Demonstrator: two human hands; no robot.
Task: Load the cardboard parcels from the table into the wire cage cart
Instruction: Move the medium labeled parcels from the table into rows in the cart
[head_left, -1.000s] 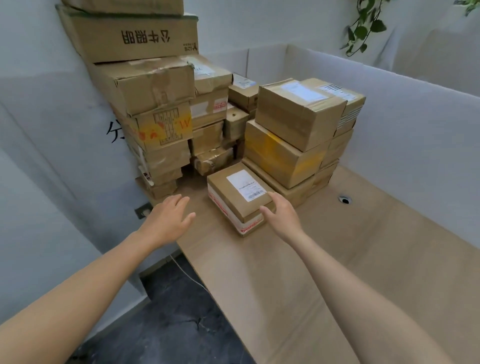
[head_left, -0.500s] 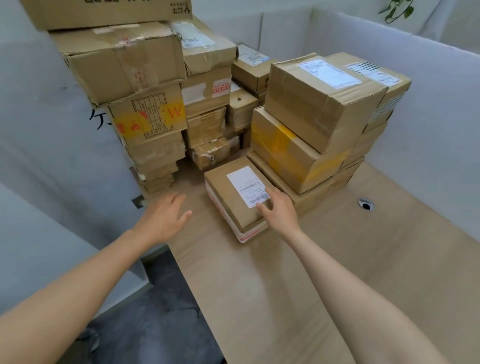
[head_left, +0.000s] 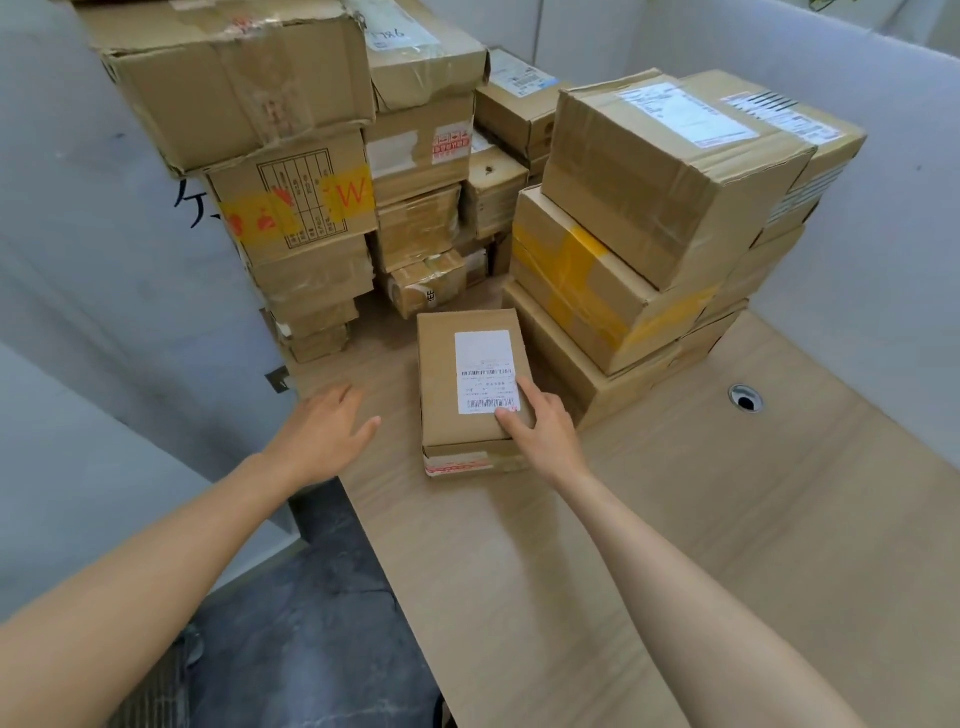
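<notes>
Grey partition walls (head_left: 883, 234) are enclosing the corner of a pale wood tabletop (head_left: 675, 519), where cardboard parcels are sitting in a tall left stack (head_left: 291, 208) and a lower right stack (head_left: 649, 208). A small flat parcel (head_left: 441, 395) with a white shipping label (head_left: 485, 371) is lying alone on the tabletop in front of them, just beside the base of the right stack.

The right hand (head_left: 540, 431) is resting on this parcel's near right corner, thumb and forefinger lying fairly straight on its top face; whether the other fingers are wrapping its side cannot be told. The left hand (head_left: 322, 436) is hovering open, fingers spread, over the tabletop to the parcel's left and apart from it.

The step appears to be the pick-up of this parcel, with the grasp not yet closed. Next, the left hand is probably going to need to take the free left edge so both hands can lift it clear of the right stack. The wire cage cart is not in view, so carrying will likely be calling for a turn away from the tabletop.
</notes>
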